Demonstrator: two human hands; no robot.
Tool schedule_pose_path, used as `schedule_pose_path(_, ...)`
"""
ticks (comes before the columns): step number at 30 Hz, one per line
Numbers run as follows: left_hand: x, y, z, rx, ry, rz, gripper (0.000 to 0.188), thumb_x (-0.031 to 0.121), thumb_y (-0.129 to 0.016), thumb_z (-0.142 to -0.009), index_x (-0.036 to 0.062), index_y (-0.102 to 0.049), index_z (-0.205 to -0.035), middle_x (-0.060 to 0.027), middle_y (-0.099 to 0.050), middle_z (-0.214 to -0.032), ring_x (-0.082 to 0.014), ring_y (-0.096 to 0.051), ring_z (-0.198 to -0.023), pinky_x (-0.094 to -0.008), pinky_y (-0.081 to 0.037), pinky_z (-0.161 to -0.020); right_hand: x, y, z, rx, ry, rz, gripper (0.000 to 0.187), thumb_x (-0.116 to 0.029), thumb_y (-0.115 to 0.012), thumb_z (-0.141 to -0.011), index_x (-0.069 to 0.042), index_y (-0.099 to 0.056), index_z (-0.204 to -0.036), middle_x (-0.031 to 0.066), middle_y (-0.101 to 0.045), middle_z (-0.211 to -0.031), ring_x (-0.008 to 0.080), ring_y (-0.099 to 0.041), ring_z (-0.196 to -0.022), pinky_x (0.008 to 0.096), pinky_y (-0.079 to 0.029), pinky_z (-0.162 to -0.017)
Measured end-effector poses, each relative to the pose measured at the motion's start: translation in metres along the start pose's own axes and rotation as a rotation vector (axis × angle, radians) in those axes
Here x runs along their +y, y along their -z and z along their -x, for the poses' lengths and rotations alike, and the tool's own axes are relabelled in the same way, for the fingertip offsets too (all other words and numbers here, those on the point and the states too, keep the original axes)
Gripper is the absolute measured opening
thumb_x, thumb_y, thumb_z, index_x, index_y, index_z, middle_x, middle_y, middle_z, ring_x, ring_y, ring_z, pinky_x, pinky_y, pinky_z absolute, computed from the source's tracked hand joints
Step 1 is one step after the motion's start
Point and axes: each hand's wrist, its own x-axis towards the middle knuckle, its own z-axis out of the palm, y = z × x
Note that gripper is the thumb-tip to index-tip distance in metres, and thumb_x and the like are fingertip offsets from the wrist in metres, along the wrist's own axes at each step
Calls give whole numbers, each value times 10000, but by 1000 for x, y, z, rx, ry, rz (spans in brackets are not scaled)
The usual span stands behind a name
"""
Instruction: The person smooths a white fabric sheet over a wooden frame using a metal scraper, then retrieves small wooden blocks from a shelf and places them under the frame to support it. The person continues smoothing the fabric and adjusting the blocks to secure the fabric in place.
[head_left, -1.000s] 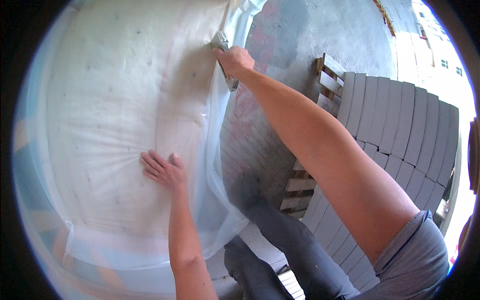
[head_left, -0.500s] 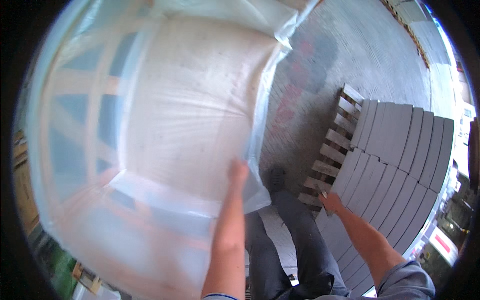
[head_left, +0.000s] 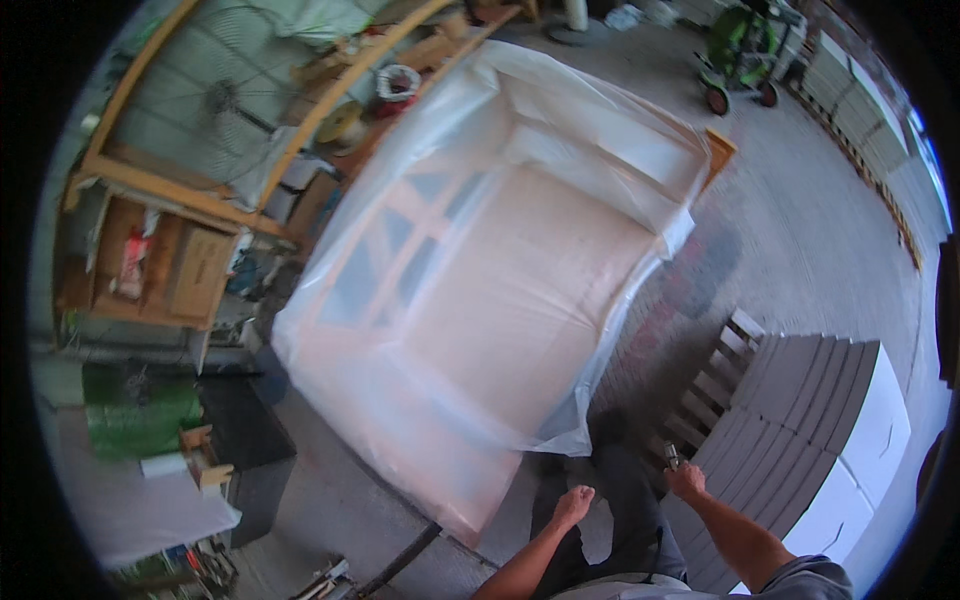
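Observation:
A large wooden frame is draped in translucent plastic sheeting [head_left: 500, 290], which wrinkles along its right edge. My left hand [head_left: 574, 507] is closed just off the near corner of the sheeting, its fingers curled; whatever they may hold is hidden. In my right hand [head_left: 686, 482] is a small silver metal tool [head_left: 671, 455], its exact kind too small to tell. That hand is beside a stack of flat grey-sided panels [head_left: 780, 410] with white faces, standing on a wooden pallet [head_left: 704, 390].
On the left stand a wooden shelf unit [head_left: 150, 265], a large fan [head_left: 225, 98] and a black cabinet [head_left: 250, 450]. A green wheeled machine [head_left: 738, 50] is at the back right, near another panel stack [head_left: 850, 100]. Concrete floor [head_left: 800, 230] lies between.
My left hand has come off the sheeting and drawn back toward my body. My right hand keeps the metal tool beside the panels. The view has widened, showing the whole covered frame.

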Motion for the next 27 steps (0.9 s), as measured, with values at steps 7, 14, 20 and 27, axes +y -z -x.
schedule_pose_path(7, 47, 22, 106, 130, -204, 703, 510, 492, -495, -966, 41, -610, -1175, -7, -612, -908, -98, -577, -787, -261, -474, -727, -119, 38, 110, -303, 432, -232, 535, -465, -600, -849, 28, -644, -1053, 183, -685, -943, 278, -679, -832, 396, -536, -776)
schedule_pose_path(14, 22, 83, 187, -1, -150, 887, 518, 510, -474, -971, 30, -648, -1056, -21, -625, -878, -117, -577, -785, -289, -456, -689, -179, 13, 214, -687, 775, -656, 488, -399, -573, -933, 63, -637, -1078, 97, -683, -976, 179, -648, -907, 328, -538, -808)
schedule_pose_path(20, -44, 153, 274, 342, -272, 484, 505, 480, -465, -974, 1, -626, -965, -61, -628, -790, -155, -608, -702, -331, -483, -637, -232, -62, 299, -668, 648, -706, 484, -400, -558, -946, 51, -635, -1104, 106, -680, -1002, 172, -637, -930, 335, -522, -833)
schedule_pose_path(27, -158, 222, 344, 546, -284, 421, 468, 423, -520, -932, -36, -613, -928, -173, -634, -733, -279, -655, -681, -422, -478, -551, -290, -155, 371, -552, 815, -459, 438, -378, -506, -976, 26, -647, -1071, 89, -685, -921, 167, -647, -797, 315, -520, -749)
